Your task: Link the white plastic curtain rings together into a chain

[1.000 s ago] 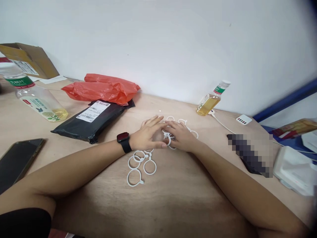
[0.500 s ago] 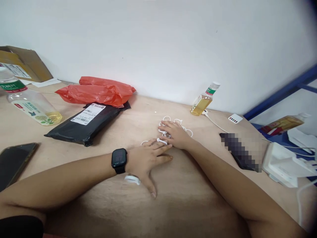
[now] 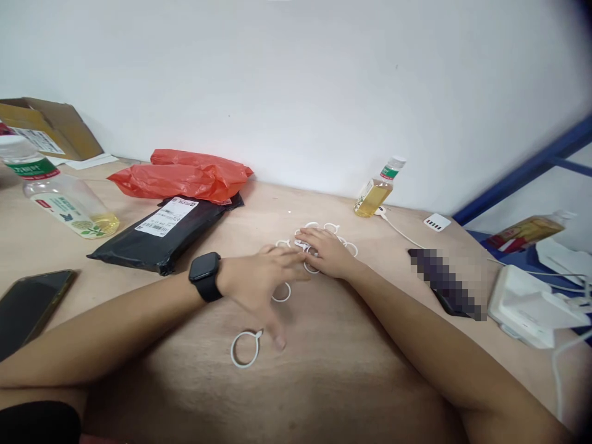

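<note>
White plastic rings with small tabs, like curtain rings, lie in a loose cluster on the wooden table. My right hand [image 3: 326, 251] rests flat on that cluster, fingers stretched out, partly covering several rings. Rims such as that of the right-hand ring [image 3: 356, 249] show around it. My left hand [image 3: 261, 277], with a black watch [image 3: 204, 271] on its wrist, is spread and slightly blurred beside the cluster, its fingertips close to my right fingers. One ring [image 3: 281, 301] shows partly below the left fingers. Nearer me, a single ring [image 3: 232, 351] lies by the left thumb.
On the left are a phone [image 3: 34, 308], a tea bottle [image 3: 69, 200], a black parcel [image 3: 139, 246], a red plastic bag [image 3: 185, 176] and a cardboard box [image 3: 69, 129]. At right are another bottle [image 3: 374, 194], a dark pixelated object [image 3: 439, 280], a white device [image 3: 522, 308] and cables.
My left hand has lifted and drawn slightly left, uncovering rings under its fingers. The ring by its thumb now lies in full view. My right hand stays almost in place.
</note>
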Available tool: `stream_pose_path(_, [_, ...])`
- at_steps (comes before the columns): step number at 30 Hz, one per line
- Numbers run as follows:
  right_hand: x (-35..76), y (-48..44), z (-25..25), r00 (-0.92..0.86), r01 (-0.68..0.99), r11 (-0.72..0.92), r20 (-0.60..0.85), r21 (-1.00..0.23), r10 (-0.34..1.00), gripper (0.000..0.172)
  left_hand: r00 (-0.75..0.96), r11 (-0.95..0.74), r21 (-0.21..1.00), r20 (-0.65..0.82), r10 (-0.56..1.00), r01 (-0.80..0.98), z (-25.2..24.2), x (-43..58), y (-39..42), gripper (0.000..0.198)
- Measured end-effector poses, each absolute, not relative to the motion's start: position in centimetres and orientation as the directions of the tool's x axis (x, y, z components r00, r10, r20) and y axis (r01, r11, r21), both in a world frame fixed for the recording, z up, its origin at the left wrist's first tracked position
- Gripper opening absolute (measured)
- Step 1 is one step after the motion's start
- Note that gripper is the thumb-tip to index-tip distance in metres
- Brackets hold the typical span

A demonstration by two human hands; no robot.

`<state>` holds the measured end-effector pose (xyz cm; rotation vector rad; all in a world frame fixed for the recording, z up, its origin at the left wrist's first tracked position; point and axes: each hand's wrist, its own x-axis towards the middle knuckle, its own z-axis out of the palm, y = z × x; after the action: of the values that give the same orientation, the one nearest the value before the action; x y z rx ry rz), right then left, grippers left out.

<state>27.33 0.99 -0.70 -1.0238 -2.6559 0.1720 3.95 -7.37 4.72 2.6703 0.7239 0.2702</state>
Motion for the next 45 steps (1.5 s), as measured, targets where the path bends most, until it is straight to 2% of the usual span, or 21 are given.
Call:
stream_pose_path(3, [27.3,0.9,-0.6,-0.702,0.642,0.737,0.225,-0.212,0.676,0.049,0.890,-0.784,0.443,-0.079,0.448,0.434,3.8,4.0,-8.9,0.120])
stream_pose_path(7, [27.3,0.9,-0.5,-0.698,0.644,0.735,0.229,-0.214,0.678,0.048,0.879,-0.786,0.445,-0.008,0.476,0.430,1.4,4.3,-8.5,0.124])
stream_pose_path(10, [27.5,1.1,-0.7,-0.691,0.638,0.734,0.248,-0.232,0.679,0.042,0.846,-0.798,0.423,0.122,0.519,0.428,0.3,4.3,-6.6,0.109])
stream_pose_path(12, [27.5,1.2,-0.9,-0.688,0.623,0.739,0.271,-0.255,0.674,0.039,0.805,-0.800,0.397,0.208,0.556,0.450,0.0,4.1,-5.1,0.086])
stream_pose_path(16, [27.2,1.3,-1.1,-0.644,0.589,0.724,0.332,-0.359,0.689,0.037,0.559,-0.663,0.354,0.360,0.747,0.659,0.0,3.4,-3.1,0.048])
stream_pose_path(18, [27.2,1.3,-0.5,-0.604,0.585,0.702,0.360,-0.406,0.711,0.038,0.420,-0.570,0.373,0.412,0.809,0.732,0.0,3.2,-2.8,0.042])
stream_pose_path(20, [27.6,1.4,0.8,-0.581,0.597,0.689,0.371,-0.411,0.724,0.041,0.352,-0.500,0.373,0.398,0.847,0.781,0.0,3.1,-3.0,0.046])
stream_pose_path(22, [28.8,1.8,2.5,-0.594,0.630,0.681,0.333,-0.373,0.732,0.052,0.356,-0.457,0.338,0.321,0.878,0.822,0.0,3.1,-3.4,0.061])
stream_pose_path(25, [31.8,2.5,4.5,-0.662,0.703,0.649,0.064,-0.290,0.746,0.103,0.399,-0.440,0.267,0.196,0.896,0.857,-0.1,3.4,-3.9,0.095])
stream_pose_path(27, [33.8,2.9,4.7,-0.643,0.756,0.604,-0.113,-0.252,0.757,0.125,0.416,-0.442,0.234,0.155,0.896,0.866,-0.1,3.6,-4.0,0.107])
stream_pose_path(30, [35.4,3.2,3.0,-0.608,0.794,0.561,-0.282,-0.234,0.742,0.132,0.406,-0.426,0.206,0.135,0.904,0.881,-0.2,3.7,-4.0,0.108])
stream_pose_path(32, [35.2,3.2,1.4,-0.604,0.797,0.551,-0.299,-0.249,0.738,0.132,0.374,-0.396,0.198,0.140,0.917,0.897,-0.2,3.8,-4.0,0.106])
stream_pose_path(36, [32.9,3.5,-0.8,-0.602,0.779,0.538,-0.142,-0.323,0.786,0.124,0.287,-0.312,0.245,0.134,0.949,0.918,-0.6,3.8,-3.6,0.102])
stream_pose_path(39, [30.7,3.7,-1.2,-0.551,0.774,0.524,0.032,-0.355,0.834,0.108,0.260,-0.291,0.328,0.135,0.956,0.899,-1.0,3.7,-2.8,0.102])
stream_pose_path(42, [29.0,3.5,-0.9,-0.471,0.754,0.527,0.238,-0.392,0.850,0.084,0.248,-0.340,0.439,0.253,0.935,0.832,-1.4,3.5,-1.7,0.098])
stream_pose_path(45, [28.2,2.8,-0.4,-0.380,0.706,0.541,0.400,-0.457,0.834,0.065,0.206,-0.437,0.528,0.440,0.874,0.728,-1.5,3.1,-1.1,0.081])
